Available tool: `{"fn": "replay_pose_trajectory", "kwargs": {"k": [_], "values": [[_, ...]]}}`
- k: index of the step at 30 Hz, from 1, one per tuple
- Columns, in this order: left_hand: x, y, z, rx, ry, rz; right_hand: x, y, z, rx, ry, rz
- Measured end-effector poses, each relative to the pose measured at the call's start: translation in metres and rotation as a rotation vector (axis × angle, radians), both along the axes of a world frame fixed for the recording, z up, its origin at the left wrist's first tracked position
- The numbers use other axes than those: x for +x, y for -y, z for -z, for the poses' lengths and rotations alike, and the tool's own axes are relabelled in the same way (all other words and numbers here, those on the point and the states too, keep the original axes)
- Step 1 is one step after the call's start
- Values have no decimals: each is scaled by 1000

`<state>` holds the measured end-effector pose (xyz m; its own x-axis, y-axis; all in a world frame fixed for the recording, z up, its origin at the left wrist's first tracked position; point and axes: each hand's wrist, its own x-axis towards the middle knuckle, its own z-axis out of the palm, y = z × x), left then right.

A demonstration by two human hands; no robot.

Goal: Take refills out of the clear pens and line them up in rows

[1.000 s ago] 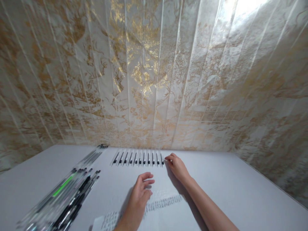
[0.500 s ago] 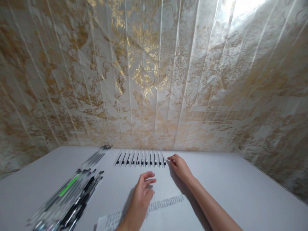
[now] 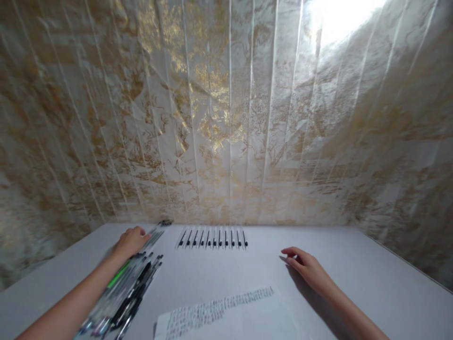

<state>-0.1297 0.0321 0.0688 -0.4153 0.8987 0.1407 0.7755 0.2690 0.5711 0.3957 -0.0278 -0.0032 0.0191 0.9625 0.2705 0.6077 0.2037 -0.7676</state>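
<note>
My left hand (image 3: 130,241) reaches out to the far left and rests on thin clear pen refills (image 3: 155,234) at the upper end of a heap of pens (image 3: 122,295); its fingers curl down over them, and I cannot see whether they hold one. My right hand (image 3: 307,267) lies on the white table (image 3: 354,264) to the right, palm down, fingers loosely stretched, holding nothing. Between the hands, near the wall, a neat row of several pens with black tips (image 3: 212,237) lies side by side.
A sheet of handwritten paper (image 3: 219,314) lies at the near edge. The heap of pens holds one with a green barrel (image 3: 118,275). A glossy gold-and-white marbled wall (image 3: 226,118) rises right behind the table.
My left hand has swung from the middle of the table over to the refills at the far left. My right hand has drawn back from the end of the pen row to the right.
</note>
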Motion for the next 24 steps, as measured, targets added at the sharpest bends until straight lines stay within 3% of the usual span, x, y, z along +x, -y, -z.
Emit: {"fn": "replay_pose_trajectory", "kwargs": {"k": [4,8,11,15,17,20,24], "values": [[-8,7,7,-116,-134,-39,9,14,3,-10,-111,44],[17,19,-3,-56,-190,-16,1,26,-5,-13,-162,67],[67,49,-3,1,-173,169,-24,38,-18,-10,-159,42],[151,111,19,24,-91,536,-74,57,-31,-29,-204,-113],[181,137,31,62,-25,689,-92,64,-32,-56,-198,-161],[202,155,42,74,25,769,-102,70,-26,-98,-152,-193],[203,160,46,67,55,791,-97,73,-19,-133,-122,-210]]}}
